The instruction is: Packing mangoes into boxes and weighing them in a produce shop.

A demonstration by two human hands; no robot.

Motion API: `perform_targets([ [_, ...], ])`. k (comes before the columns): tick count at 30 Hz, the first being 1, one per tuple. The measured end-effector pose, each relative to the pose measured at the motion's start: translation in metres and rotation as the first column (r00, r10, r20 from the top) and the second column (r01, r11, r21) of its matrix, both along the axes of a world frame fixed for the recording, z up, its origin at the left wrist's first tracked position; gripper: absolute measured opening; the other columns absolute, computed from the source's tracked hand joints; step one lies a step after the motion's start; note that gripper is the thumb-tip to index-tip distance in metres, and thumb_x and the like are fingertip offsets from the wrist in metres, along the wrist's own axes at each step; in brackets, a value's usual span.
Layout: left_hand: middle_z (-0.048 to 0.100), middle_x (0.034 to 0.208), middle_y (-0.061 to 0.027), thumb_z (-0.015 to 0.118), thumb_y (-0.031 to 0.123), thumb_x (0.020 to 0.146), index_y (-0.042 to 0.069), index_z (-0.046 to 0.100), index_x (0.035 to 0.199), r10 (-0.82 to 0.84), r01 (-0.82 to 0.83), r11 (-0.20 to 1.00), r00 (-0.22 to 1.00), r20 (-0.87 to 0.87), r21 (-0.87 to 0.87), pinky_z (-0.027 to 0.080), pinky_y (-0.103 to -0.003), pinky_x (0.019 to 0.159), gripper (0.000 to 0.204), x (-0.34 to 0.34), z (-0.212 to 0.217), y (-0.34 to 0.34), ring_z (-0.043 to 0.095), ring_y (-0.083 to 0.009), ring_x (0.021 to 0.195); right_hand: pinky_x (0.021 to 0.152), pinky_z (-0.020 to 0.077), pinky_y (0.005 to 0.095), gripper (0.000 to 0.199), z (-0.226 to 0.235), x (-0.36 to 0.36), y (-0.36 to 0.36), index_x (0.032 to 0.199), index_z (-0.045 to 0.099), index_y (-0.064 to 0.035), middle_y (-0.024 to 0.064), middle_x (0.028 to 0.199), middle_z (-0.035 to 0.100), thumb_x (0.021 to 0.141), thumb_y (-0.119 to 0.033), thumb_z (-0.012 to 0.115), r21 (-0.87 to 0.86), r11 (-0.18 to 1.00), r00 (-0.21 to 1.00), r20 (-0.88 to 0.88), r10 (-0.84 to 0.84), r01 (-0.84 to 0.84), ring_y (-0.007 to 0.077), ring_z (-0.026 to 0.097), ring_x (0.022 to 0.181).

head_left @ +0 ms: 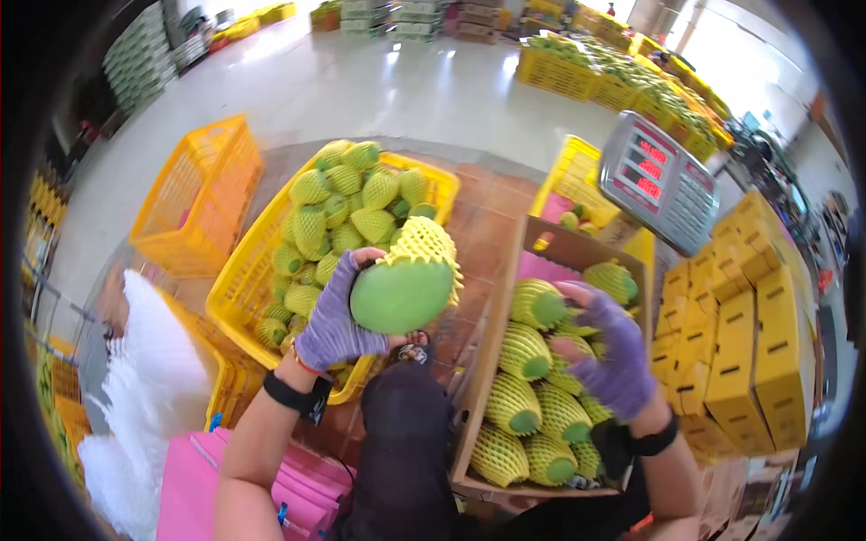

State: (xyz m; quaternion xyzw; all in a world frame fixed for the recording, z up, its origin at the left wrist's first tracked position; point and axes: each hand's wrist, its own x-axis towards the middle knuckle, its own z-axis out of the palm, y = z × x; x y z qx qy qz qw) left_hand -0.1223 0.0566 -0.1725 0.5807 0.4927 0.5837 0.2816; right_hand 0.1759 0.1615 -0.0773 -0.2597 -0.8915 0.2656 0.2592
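My left hand [336,317], in a purple glove, holds up a green mango [400,291] half wrapped in a yellow foam net sleeve. It hovers over the near edge of a yellow crate [236,279] piled with several net-wrapped mangoes. My right hand [612,352], also gloved in purple, reaches into a cardboard box [476,388] and rests its fingers on the netted mangoes [532,361] packed in rows there.
A digital scale display [657,180] stands behind the box. Stacked yellow cartons [740,352] sit at right. An empty yellow crate [203,194] is at left, white foam nets [149,379] lie at lower left, and pink paper [194,482] lies beside them. More fruit crates line the far floor.
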Motion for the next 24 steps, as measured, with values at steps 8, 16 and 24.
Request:
perform_targets([
  [8, 0.046, 0.115, -0.0086, 0.087, 0.017, 0.049, 0.007, 0.038, 0.121, -0.129, 0.139, 0.979, 0.989, -0.069, 0.148, 0.041, -0.032, 0.09, 0.088, 0.091, 0.064, -0.014, 0.048, -0.0186, 0.105, 0.07, 0.0446, 0.0223, 0.027, 0.0, -0.021, -0.058, 0.108, 0.059, 0.0013, 0.0045, 0.086, 0.058, 0.084, -0.011, 0.062, -0.468, 0.883, 0.823, -0.49, -0.288, 0.03, 0.0073, 0.054, 0.079],
  [16, 0.047, 0.112, -0.0089, 0.087, 0.021, 0.048, 0.007, 0.037, 0.122, -0.198, 0.202, 0.978, 0.977, -0.081, 0.046, 0.04, -0.034, 0.092, 0.091, 0.099, 0.069, -0.012, 0.049, -0.0198, 0.105, 0.052, 0.0441, 0.0252, 0.019, 0.0, 0.004, -0.064, 0.093, 0.062, -0.0058, 0.0027, 0.066, 0.055, 0.074, -0.004, 0.062, 0.183, 0.946, 0.87, -0.468, -0.155, 0.267, 0.0174, 0.056, 0.055],
  [24, 0.049, 0.108, -0.0081, 0.086, 0.025, 0.052, 0.006, 0.04, 0.118, -0.006, 0.006, 1.0, 0.975, -0.224, 0.002, 0.041, -0.03, 0.088, 0.083, 0.118, 0.067, -0.023, 0.05, -0.0173, 0.1, 0.064, 0.0458, 0.0304, 0.034, -0.017, 0.0, -0.109, 0.103, 0.059, -0.0126, -0.0003, 0.085, 0.056, 0.075, -0.029, 0.067, 0.587, 0.807, 0.984, -0.168, 0.052, 0.057, 0.0161, 0.059, 0.07],
])
